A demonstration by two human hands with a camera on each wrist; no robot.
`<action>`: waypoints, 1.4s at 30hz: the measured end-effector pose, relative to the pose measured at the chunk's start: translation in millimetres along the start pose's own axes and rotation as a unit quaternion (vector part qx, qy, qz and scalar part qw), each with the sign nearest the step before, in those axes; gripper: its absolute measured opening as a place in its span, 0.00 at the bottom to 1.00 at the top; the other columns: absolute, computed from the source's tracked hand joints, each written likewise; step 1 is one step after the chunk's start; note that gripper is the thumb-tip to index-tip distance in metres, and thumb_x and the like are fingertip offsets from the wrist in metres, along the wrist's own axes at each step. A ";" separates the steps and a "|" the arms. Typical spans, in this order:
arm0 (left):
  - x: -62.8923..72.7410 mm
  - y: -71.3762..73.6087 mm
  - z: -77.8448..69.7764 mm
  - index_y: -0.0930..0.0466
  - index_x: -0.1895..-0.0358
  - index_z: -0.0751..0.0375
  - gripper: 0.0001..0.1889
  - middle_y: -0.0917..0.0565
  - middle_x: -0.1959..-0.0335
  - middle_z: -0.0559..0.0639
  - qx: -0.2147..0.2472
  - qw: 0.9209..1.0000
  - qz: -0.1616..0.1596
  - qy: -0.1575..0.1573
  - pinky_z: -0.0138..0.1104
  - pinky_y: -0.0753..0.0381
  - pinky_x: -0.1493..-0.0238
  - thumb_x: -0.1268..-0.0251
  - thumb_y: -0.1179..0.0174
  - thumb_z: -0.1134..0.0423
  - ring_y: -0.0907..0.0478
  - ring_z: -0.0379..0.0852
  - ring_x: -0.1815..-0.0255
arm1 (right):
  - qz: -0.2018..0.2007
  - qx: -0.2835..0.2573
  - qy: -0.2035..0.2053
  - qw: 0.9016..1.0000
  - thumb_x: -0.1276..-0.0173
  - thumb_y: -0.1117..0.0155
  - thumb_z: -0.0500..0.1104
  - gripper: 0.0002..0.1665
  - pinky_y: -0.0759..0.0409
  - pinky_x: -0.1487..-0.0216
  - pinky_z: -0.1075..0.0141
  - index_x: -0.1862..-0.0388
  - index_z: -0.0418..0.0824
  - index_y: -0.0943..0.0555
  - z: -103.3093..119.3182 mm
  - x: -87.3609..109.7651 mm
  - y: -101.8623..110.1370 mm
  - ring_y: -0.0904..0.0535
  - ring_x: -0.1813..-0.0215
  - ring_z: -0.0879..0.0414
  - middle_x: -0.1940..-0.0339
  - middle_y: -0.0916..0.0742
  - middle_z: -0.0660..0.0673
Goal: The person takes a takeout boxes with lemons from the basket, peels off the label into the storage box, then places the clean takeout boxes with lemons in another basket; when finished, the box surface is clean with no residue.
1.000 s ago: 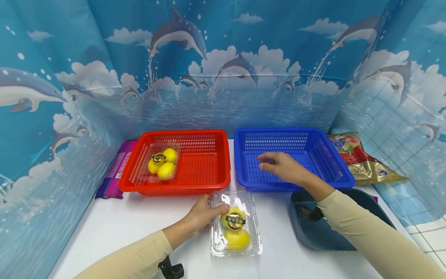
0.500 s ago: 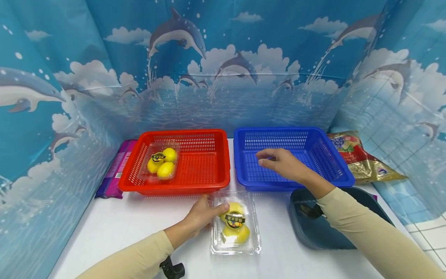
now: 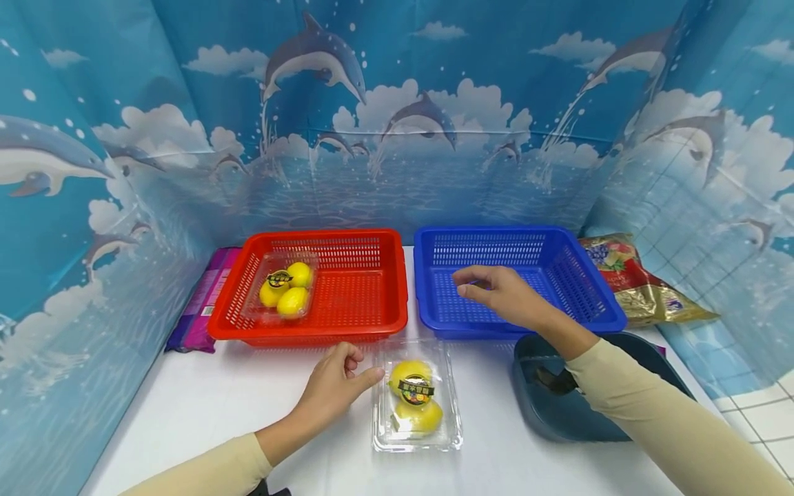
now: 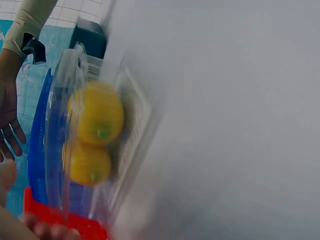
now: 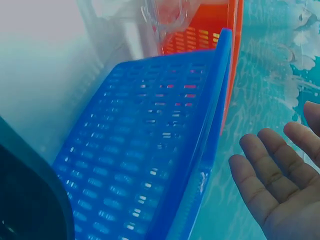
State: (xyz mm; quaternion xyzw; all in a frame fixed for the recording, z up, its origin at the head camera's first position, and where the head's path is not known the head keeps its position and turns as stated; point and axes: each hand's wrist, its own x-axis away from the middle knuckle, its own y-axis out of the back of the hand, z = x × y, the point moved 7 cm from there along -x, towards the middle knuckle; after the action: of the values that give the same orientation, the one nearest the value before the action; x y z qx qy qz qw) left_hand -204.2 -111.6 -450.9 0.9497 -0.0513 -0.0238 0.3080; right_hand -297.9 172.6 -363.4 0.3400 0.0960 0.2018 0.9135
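A clear plastic clamshell box (image 3: 446, 430) with yellow lemons (image 3: 418, 417) inside lies on the white table, its lid down and a black label on top. Just left of the box is my left hand (image 3: 330, 386), fingers loosely curled, holding nothing. Two lemons (image 4: 100, 115) show through the box wall in the left wrist view. Over the blue basket (image 3: 434, 324) hovers my right hand (image 3: 504, 295), its fingers relaxed and nothing in them; the right wrist view shows those fingers (image 5: 270, 167) spread. A similar box of lemons (image 3: 293, 302) sits in the red basket (image 3: 310, 332).
A dark green tub (image 3: 546, 417) stands at the right, under the right forearm, with a dark object (image 3: 548, 379) at its left side, partly hidden. Behind it lies a gold and red bag (image 3: 645, 289). A purple packet (image 3: 201, 303) is left of the red basket.
My left hand has let go of the clamshell box and moved a little to the left. Lemons inside the box have shifted slightly upward. My right hand has barely moved.
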 end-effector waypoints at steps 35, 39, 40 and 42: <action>9.0 -23.6 5.3 0.49 0.17 0.53 0.55 0.51 0.15 0.54 -0.240 0.928 0.180 -0.220 0.60 0.40 0.25 0.39 0.44 0.24 0.50 0.64 0.18 | 0.117 0.087 0.018 0.989 0.39 0.22 0.46 0.27 0.23 0.52 0.59 0.41 0.40 0.14 34.0 36.2 -125.9 0.25 0.51 0.53 0.55 0.19 0.50; 9.5 -24.4 4.7 0.50 0.17 0.54 0.55 0.52 0.15 0.54 -0.244 0.926 0.180 -0.225 0.59 0.41 0.23 0.39 0.44 0.24 0.52 0.64 0.17 | 0.112 0.117 0.039 0.986 0.39 0.23 0.44 0.22 0.25 0.55 0.63 0.45 0.40 0.12 36.0 38.7 -127.3 0.27 0.53 0.54 0.58 0.20 0.52; 9.8 -24.5 4.6 0.51 0.17 0.54 0.55 0.52 0.15 0.55 -0.244 0.926 0.179 -0.226 0.59 0.42 0.23 0.39 0.44 0.24 0.52 0.64 0.17 | 0.111 0.124 0.043 0.985 0.39 0.23 0.43 0.21 0.26 0.56 0.64 0.46 0.41 0.12 36.5 39.3 -127.7 0.27 0.54 0.55 0.58 0.21 0.53; 10.2 -24.9 4.8 0.51 0.17 0.55 0.55 0.52 0.15 0.55 -0.242 0.926 0.178 -0.227 0.58 0.42 0.23 0.39 0.44 0.24 0.52 0.65 0.18 | 0.110 0.128 0.046 0.985 0.39 0.24 0.42 0.20 0.27 0.56 0.65 0.47 0.40 0.11 36.9 40.3 -128.4 0.27 0.54 0.55 0.59 0.21 0.54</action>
State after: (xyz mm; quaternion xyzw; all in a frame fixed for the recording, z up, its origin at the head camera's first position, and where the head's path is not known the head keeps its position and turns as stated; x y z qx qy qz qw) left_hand -192.4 -95.5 -469.6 0.7905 -0.2810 -0.1952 0.5080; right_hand -211.2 80.3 -421.9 0.4527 0.1252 0.3029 0.8293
